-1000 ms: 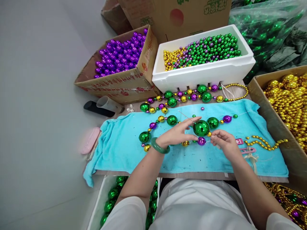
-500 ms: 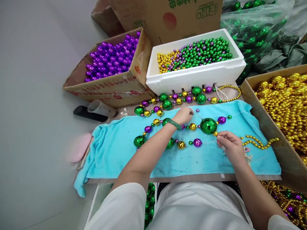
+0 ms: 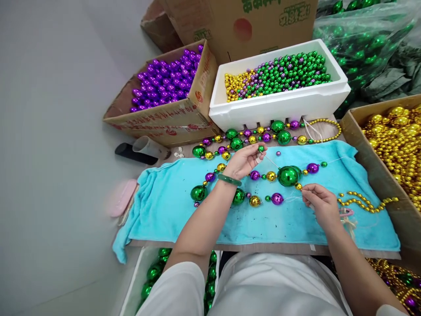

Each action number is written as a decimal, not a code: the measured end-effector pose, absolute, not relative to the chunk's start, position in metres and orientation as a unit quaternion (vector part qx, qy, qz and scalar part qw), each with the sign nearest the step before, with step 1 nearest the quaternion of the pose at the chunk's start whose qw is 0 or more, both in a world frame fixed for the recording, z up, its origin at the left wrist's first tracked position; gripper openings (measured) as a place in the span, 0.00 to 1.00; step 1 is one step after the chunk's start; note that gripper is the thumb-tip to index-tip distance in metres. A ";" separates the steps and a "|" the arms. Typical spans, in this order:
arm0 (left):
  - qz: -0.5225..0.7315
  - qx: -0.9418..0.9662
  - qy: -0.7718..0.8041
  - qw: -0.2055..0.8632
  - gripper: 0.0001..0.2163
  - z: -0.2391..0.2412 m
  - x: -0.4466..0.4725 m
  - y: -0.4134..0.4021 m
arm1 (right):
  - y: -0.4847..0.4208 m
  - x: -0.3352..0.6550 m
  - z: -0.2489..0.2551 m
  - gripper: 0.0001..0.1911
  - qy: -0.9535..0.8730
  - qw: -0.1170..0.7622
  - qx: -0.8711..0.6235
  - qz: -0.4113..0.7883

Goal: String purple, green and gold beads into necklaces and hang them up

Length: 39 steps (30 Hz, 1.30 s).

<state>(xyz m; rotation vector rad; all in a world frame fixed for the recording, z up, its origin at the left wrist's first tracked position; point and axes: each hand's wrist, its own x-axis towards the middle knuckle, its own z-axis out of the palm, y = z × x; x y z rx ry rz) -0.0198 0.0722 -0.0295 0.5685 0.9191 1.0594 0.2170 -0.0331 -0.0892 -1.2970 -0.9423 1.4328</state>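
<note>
My left hand (image 3: 245, 160), palm turned up, pinches a small green bead (image 3: 261, 149) at its fingertips. A thin taut line runs from there down to a large shiny green bead (image 3: 288, 176). My right hand (image 3: 321, 205) has thumb and forefinger closed at a small gold bead (image 3: 298, 186) just below the large green one. Around them lies a strand of green, gold and purple beads on a blue towel (image 3: 164, 210). A purple bead (image 3: 277, 199) with loose thread lies left of my right hand. My left wrist wears a green bangle (image 3: 229, 180).
Behind the towel stand a carton of purple beads (image 3: 158, 123) and a white foam box (image 3: 279, 103) of small mixed beads. A finished-looking bead strand (image 3: 283, 137) lies before the foam box. At right is a carton (image 3: 371, 153) of gold beads; a gold bead chain (image 3: 365, 202) lies nearby.
My left hand has turned from knuckles-up to palm-up, and the small green bead now shows at its fingertips. My right hand keeps its pinch. The whole view has shifted slightly.
</note>
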 end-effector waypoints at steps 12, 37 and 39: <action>0.502 0.183 0.407 0.740 0.08 -0.029 -0.020 0.071 | -0.035 0.217 -0.093 0.07 -0.376 0.480 -0.541 0.579; 0.408 0.403 0.435 0.695 0.13 -0.026 -0.004 0.048 | -0.031 0.207 -0.096 0.09 -0.350 0.470 -0.517 0.624; 0.345 0.473 0.454 0.672 0.14 -0.022 -0.006 0.047 | -0.031 0.207 -0.098 0.09 -0.345 0.471 -0.511 0.631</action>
